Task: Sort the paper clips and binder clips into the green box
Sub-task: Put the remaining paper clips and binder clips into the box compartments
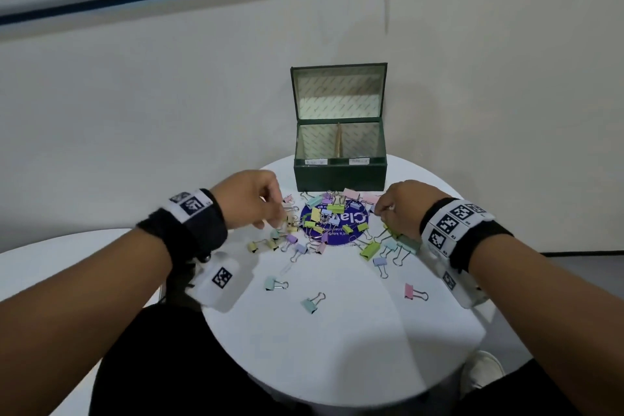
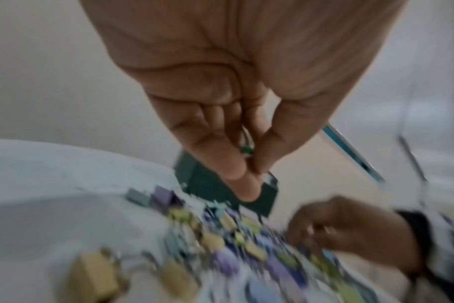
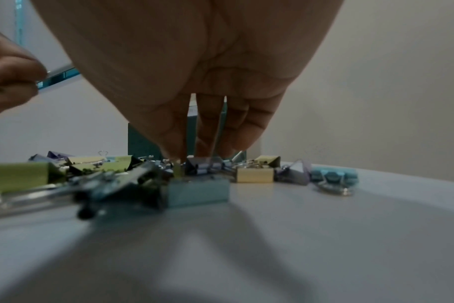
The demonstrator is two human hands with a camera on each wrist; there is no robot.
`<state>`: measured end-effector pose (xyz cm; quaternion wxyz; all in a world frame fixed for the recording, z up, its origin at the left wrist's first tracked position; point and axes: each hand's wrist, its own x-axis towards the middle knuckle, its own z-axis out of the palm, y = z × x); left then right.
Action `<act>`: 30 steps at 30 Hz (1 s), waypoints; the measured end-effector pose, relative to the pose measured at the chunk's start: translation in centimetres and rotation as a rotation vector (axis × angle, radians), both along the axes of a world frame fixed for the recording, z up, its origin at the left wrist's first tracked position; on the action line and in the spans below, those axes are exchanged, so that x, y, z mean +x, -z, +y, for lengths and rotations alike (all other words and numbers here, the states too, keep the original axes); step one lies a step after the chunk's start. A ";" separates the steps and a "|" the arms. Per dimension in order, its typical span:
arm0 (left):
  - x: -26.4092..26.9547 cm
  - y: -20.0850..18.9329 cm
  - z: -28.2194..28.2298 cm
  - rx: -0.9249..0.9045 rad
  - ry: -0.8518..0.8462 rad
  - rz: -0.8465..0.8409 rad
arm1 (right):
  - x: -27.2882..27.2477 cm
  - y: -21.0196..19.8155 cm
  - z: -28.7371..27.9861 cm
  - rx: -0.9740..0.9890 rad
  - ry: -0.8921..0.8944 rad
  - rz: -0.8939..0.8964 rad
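The green box [image 1: 339, 176] stands open at the back of the round white table [image 1: 337, 341], with a divider splitting it into two compartments. A pile of pastel binder clips [image 1: 332, 213] and paper clips lies just in front of it. My left hand [image 1: 270, 218] hovers over the pile's left edge. Its thumb and fingers pinch a small green wire clip [image 2: 246, 149], which is blurred in the left wrist view. My right hand [image 1: 383, 213] reaches down into the pile's right edge. There the thumb and forefinger close on a thin yellow-green clip [image 3: 178, 170] beside a purple binder clip [image 3: 200, 167].
A purple round sticker [image 1: 359, 218] lies under the pile. Loose binder clips sit nearer me: two teal ones [image 1: 275, 283] [image 1: 312, 302] and a pink one [image 1: 413, 291]. A second white table [image 1: 50, 263] is at the left. The wall stands right behind the box.
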<state>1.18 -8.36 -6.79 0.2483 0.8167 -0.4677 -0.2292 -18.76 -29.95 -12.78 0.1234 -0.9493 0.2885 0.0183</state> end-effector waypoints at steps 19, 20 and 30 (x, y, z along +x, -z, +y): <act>-4.0 3.2 0.4 0.469 0.293 -0.706 | 0.1 0.3 -0.2 -0.010 -0.009 0.032; -4.3 3.2 0.3 0.478 0.329 -0.721 | 0.1 0.4 -0.2 -0.008 -0.004 0.029; -4.4 3.2 0.4 0.457 0.364 -0.618 | 0.4 0.7 -0.4 0.022 0.043 0.048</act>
